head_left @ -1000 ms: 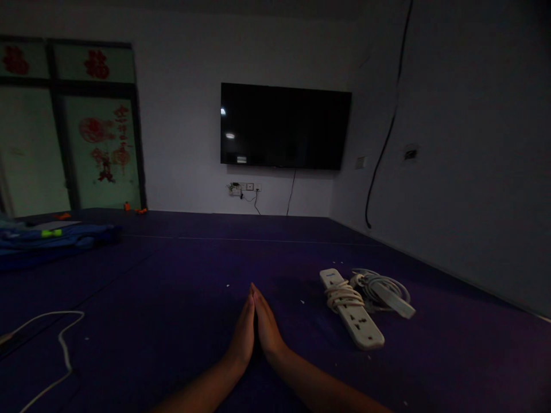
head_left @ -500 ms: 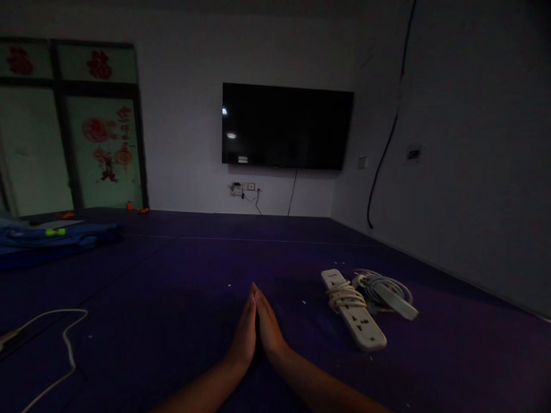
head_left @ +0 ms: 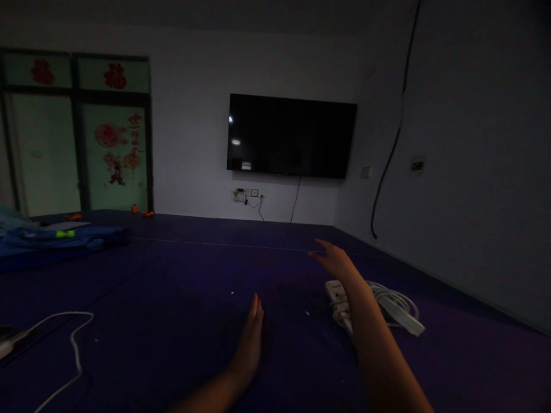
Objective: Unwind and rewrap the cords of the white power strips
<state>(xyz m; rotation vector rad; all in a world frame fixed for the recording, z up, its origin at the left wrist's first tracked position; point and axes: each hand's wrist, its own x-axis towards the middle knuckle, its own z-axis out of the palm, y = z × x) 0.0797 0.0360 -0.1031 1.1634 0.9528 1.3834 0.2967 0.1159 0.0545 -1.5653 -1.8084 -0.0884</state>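
My left hand (head_left: 251,341) is held edge-on above the dark purple surface (head_left: 181,321), fingers stretched out straight and nothing in it. Raised out to the right, my right hand (head_left: 334,259) is open, its thumb and fingers apart and holding nothing. Below and behind that wrist lies a white power strip (head_left: 334,289) with its cord wound around it. My right forearm covers much of the strip. Just right of the forearm rests a coiled white cable (head_left: 402,299) with a long white block (head_left: 402,319) beside it.
A white charging cable (head_left: 74,338) curves across the left front. Blue folded cloth (head_left: 86,238) lies at the far left, with small orange things (head_left: 147,214) behind it. A black television (head_left: 290,137) hangs on the back wall; a dark cord (head_left: 390,155) runs down the right wall.
My hands were pressed palm to palm and have come apart. The right hand has moved right and up, over the power strip; the left stays near the middle. The view has tilted slightly.
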